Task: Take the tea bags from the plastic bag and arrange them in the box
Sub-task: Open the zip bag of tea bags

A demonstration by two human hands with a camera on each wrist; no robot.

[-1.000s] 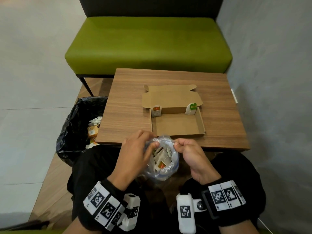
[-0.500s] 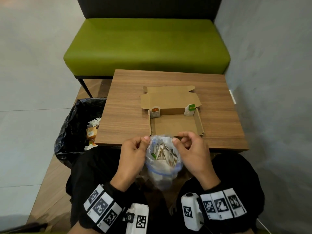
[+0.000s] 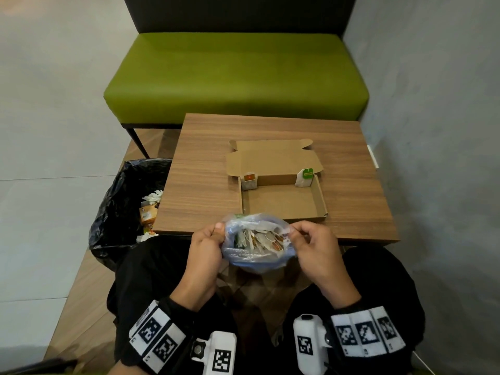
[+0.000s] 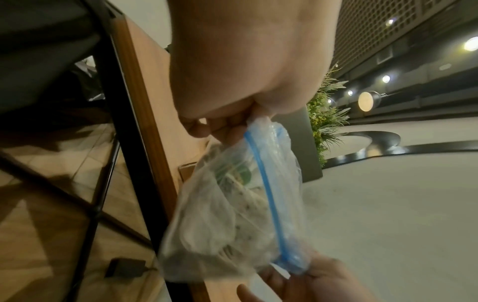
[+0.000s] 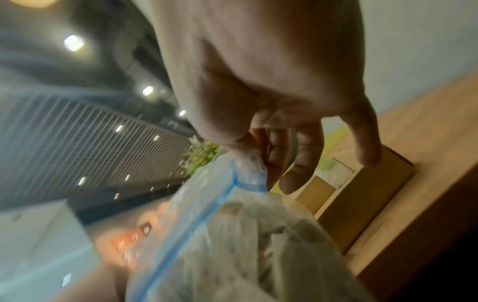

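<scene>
Our fingers pinch the rim of the clear, crinkled plastic zip bag with a blue seal strip [image 3: 255, 243] from both sides: the left hand [image 3: 207, 251] nips its left edge between thumb and curled fingers, and the right hand [image 3: 315, 249] nips the right edge between thumb and forefinger, the other fingers [image 5: 305, 163] loosely extended. Between them the bag's mouth gapes upward, held over our lap just at the near edge of the brown wood-grain table [image 3: 205, 169]. Inside we see a jumbled heap of pale paper tea bags [image 3: 258, 238] with orange and green tags — too tangled for us to count. On the table lies one shallow brown cardboard box [image 3: 320, 201], lid folded back, and two tea bags stand in its far corners: one with a red tag [image 3: 249, 181] at the left, one with a green tag [image 3: 304, 177] at the right. One black-lined waste bin [image 3: 121, 207] sits left of the table, one green padded bench [image 3: 235, 77] beyond it.
</scene>
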